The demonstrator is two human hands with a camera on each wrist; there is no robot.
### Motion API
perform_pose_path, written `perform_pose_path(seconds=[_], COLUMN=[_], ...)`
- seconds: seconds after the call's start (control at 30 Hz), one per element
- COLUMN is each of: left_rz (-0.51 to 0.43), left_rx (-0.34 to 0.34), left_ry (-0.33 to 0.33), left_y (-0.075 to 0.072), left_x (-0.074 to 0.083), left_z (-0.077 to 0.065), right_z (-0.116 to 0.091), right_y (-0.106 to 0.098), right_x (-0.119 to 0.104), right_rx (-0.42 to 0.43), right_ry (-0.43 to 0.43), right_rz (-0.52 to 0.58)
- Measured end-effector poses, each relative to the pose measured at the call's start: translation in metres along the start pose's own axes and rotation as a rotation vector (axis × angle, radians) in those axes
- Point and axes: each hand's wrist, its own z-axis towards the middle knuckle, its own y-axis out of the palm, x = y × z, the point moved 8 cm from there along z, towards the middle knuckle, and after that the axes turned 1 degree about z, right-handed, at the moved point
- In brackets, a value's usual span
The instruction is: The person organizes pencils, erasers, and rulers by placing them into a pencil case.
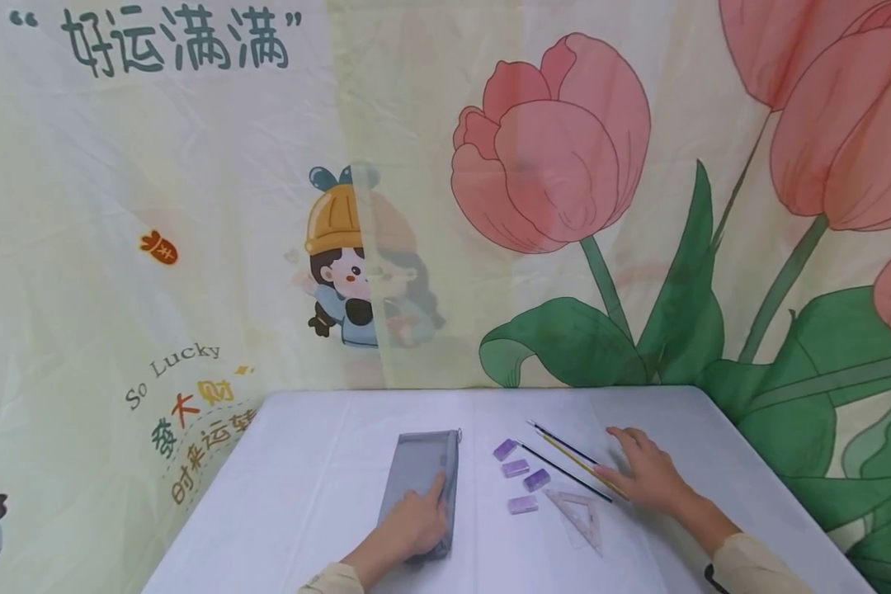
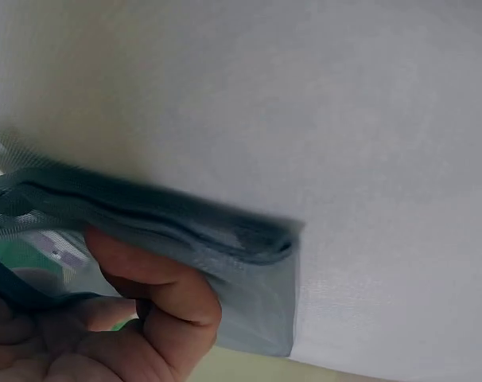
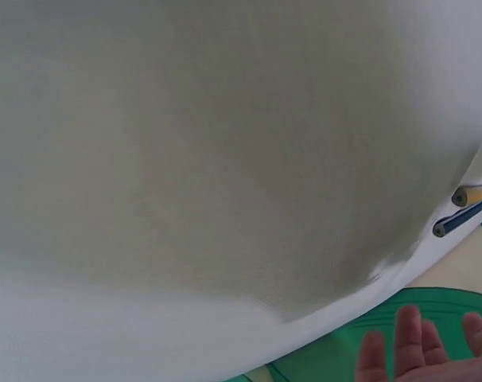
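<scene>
A grey mesh zip pouch [image 1: 416, 462] lies lengthwise left of the table's middle. My left hand [image 1: 414, 521] is on its near half, index finger stretched along the zip side. In the left wrist view, bent fingers [image 2: 181, 298] hold the pouch [image 2: 257, 294] just below its zip edge. My right hand [image 1: 649, 470] hovers by three pencils [image 1: 568, 470], fingers spread, thumb over their near ends. The right wrist view shows loosely extended fingers [image 3: 408, 342] and two pencil ends, one yellow [image 3: 473, 196], one blue [image 3: 464, 217], apart from the fingers.
Several purple erasers [image 1: 537, 480] are scattered between the pouch and the pencils. A clear triangular set square [image 1: 581, 520] lies nearer, below the pencils. All rest on a white-covered table [image 1: 282, 478], with a printed tulip cloth [image 1: 416, 99] hanging behind its far edge.
</scene>
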Motion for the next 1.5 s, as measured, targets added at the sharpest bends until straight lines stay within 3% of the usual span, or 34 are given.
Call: perform_pose_path(seconds=[0.23,0.4,0.6,0.7,0.9,1.3,1.5], left_rz=[-0.148,-0.219,-0.251,-0.273,-0.296,-0.321,-0.334], left_rx=[-0.105,-0.168,-0.224,-0.239,-0.221,-0.211,-0.199], left_ry=[0.004,-0.006,-0.009,0.004,0.033,0.051,0.078], left_y=[0.002,0.005,0.007,0.006,0.0,-0.007,-0.012], left_x=[-0.006,-0.013,-0.017,-0.017,-0.019,-0.022,-0.02], left_z=[0.002,0.002,0.002,0.001,-0.001,-0.002,-0.001], right_z=[0.003,0.001,0.001,0.001,0.004,0.007,0.01], right_y=[0.012,0.021,0.035,0.036,0.038,0.034,0.031], right_x=[0.015,0.018,0.026,0.025,0.023,0.02,0.023], right_rx=[-0.09,-0.09,-0.17,-0.18,-0.174,-0.215,-0.22], right_ry=[0.109,0.11,0.158,0.138,0.092,0.095,0.135], right_rz=[0.165,0.177,0.175,0.177,0.161,0.165,0.145])
